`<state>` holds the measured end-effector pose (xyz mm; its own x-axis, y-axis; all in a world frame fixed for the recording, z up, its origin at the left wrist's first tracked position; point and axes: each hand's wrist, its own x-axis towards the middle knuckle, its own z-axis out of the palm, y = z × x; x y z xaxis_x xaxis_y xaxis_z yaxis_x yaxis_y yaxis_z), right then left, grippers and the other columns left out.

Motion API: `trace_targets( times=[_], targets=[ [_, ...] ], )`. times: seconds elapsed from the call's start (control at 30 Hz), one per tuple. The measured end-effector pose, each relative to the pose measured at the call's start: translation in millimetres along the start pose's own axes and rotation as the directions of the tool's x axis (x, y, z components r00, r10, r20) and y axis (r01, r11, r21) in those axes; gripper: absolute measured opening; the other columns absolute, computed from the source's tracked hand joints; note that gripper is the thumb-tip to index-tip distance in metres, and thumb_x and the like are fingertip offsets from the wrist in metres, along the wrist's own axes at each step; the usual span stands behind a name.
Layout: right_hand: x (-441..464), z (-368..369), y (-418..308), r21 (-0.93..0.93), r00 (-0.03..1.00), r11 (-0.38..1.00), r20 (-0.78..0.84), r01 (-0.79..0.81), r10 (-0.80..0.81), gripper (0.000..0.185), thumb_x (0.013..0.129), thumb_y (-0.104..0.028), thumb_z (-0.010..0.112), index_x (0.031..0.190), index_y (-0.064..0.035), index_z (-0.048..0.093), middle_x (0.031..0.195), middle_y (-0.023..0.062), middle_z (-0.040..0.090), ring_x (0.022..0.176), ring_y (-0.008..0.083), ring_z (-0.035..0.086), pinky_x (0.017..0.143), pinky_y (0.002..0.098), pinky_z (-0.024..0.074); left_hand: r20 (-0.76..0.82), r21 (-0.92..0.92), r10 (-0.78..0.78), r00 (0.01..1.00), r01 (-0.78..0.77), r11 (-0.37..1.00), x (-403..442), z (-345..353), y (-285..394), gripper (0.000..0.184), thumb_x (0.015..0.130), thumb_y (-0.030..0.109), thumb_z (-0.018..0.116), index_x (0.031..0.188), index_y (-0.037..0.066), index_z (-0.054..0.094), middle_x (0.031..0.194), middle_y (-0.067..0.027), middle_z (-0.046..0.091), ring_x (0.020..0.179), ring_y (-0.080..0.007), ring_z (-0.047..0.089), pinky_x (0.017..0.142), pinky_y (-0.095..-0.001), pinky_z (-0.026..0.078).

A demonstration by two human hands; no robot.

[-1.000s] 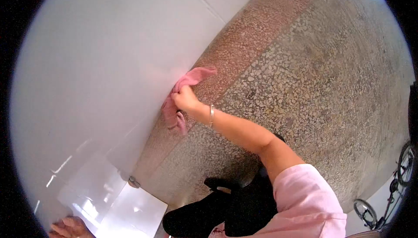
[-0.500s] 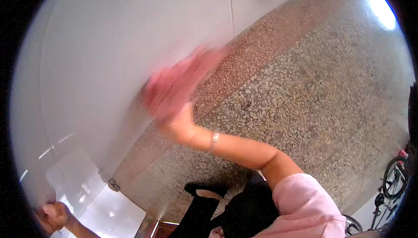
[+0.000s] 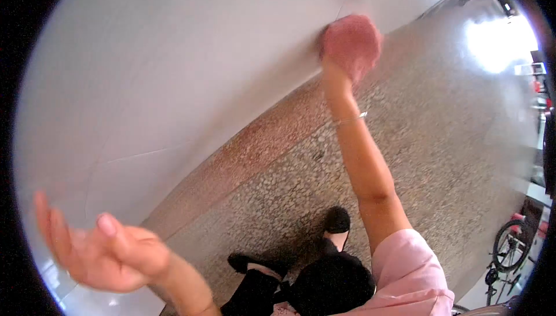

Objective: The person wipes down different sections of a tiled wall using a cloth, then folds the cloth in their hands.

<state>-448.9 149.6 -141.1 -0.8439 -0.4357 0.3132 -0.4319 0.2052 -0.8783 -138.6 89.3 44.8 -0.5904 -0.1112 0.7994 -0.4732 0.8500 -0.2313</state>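
Observation:
In the head view a pink cloth [image 3: 353,43] is pressed against the pale tiled wall [image 3: 191,55]. My right hand [image 3: 336,74] is behind it, its fingers hidden by the cloth bunched around them. The right arm reaches far forward, with a thin bracelet [image 3: 351,120] at the wrist. At the lower left, my left hand [image 3: 110,252] is raised in front of the wall with its fingers apart and nothing in it. Whether the left fingertips touch the wall I cannot tell.
A reddish speckled border [image 3: 255,148] runs along the wall's foot. The floor [image 3: 428,142] is speckled stone, and my black shoes [image 3: 337,220] stand on it. At the far right is a bicycle [image 3: 509,246], with bright glare on the floor beyond.
My right hand has swept the pink cloth forward and to the right along the wall. My left hand has come further into view at lower left, its fingers now spread.

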Motion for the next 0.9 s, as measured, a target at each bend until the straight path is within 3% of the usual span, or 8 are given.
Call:
trace_targets(
  times=[0.03,0.13,0.23,0.4,0.5,0.6,0.73,0.9],
  targets=[
    [-7,3,-17,0.007,0.997,0.999,0.050,0.050,-0.051,0.038,0.083,-0.015,0.056,0.119,-0.0061,0.052,0.115,0.0112,0.051,0.113,0.0271,0.048,0.095,0.0402,0.0403,-0.219,-0.371,-0.174,0.960,0.083,0.925,-4,17,2,0.030,0.087,0.004,0.053,0.114,-0.009,0.052,0.122,-0.0278,0.055,0.117,-0.0390,0.052,0.107,-0.0494,0.033],
    [-58,21,-64,0.187,0.862,0.965,0.443,0.182,-0.248,0.037,0.077,-0.008,0.057,0.114,-0.0081,0.054,0.110,0.0108,0.052,0.108,0.0287,0.051,0.089,0.0401,0.0439,-0.184,-0.657,-0.595,0.782,0.352,0.666,16,52,48,0.032,0.087,0.002,0.049,0.116,-0.012,0.049,0.123,-0.0282,0.054,0.118,-0.0374,0.051,0.109,-0.0487,0.031],
    [-96,24,-92,0.253,0.624,0.951,0.718,0.178,-0.308,0.037,0.072,-0.002,0.058,0.109,-0.0101,0.057,0.105,0.0105,0.052,0.103,0.0303,0.053,0.084,0.0399,0.0476,-0.190,-0.812,-0.675,0.713,0.273,0.516,41,60,54,0.029,0.087,0.001,0.047,0.113,-0.011,0.052,0.120,-0.0277,0.055,0.113,-0.0365,0.055,0.105,-0.0478,0.037],
    [-109,-43,-91,0.002,0.601,0.989,0.794,0.147,-0.091,0.038,0.071,0.005,0.053,0.107,-0.0083,0.055,0.107,0.0140,0.052,0.098,0.0366,0.056,0.080,0.0418,0.0485,-0.149,-0.956,-0.600,0.786,0.040,0.290,27,64,41,0.025,0.091,0.007,0.045,0.107,-0.009,0.056,0.100,-0.0201,0.059,0.092,-0.0306,0.063,0.086,-0.0372,0.050],
    [-112,-110,-132,-0.254,0.549,0.937,0.831,0.239,0.085,0.035,0.074,0.001,0.054,0.107,-0.0086,0.054,0.108,0.0138,0.052,0.096,0.0365,0.057,0.078,0.0424,0.0495,0.265,-0.957,-0.774,0.575,0.056,-0.286,49,56,69,0.030,0.098,0.018,0.038,0.110,-0.005,0.053,0.064,-0.0058,0.053,0.055,-0.0128,0.045,0.056,-0.0269,0.041],
    [-121,-150,-199,-0.467,0.359,0.839,0.862,0.281,0.359,0.038,0.074,-0.003,0.058,0.111,-0.0100,0.054,0.113,0.0119,0.050,0.099,0.0332,0.057,0.076,0.0421,0.0522,0.468,-0.762,-0.485,0.739,0.060,-0.645,45,35,64,0.034,0.100,0.024,0.034,0.112,-0.003,0.051,0.047,0.0039,0.037,0.043,-0.0070,0.027,0.047,-0.0248,0.029],
    [-164,-158,-232,-0.348,0.287,0.461,0.937,0.816,0.199,0.043,0.072,-0.007,0.061,0.114,-0.0101,0.053,0.115,0.0109,0.049,0.103,0.0304,0.056,0.074,0.0397,0.0541,0.349,-0.882,-0.616,0.706,0.024,-0.471,31,29,60,0.032,0.101,0.031,0.033,0.101,0.004,0.050,0.047,0.0071,0.029,0.044,-0.0068,0.021,0.049,-0.0264,0.023],
    [-180,-141,-216,-0.325,0.184,0.756,0.946,0.568,0.268,0.043,0.074,-0.014,0.065,0.114,-0.0066,0.052,0.125,0.0120,0.047,0.103,0.0273,0.057,0.070,0.0337,0.0544,-0.026,-0.928,-0.832,0.554,-0.322,-0.186,27,-9,45,0.022,0.099,0.033,0.042,0.086,0.015,0.044,0.055,0.0049,0.039,0.054,-0.0115,0.035,0.056,-0.0307,0.031]
  ],
)
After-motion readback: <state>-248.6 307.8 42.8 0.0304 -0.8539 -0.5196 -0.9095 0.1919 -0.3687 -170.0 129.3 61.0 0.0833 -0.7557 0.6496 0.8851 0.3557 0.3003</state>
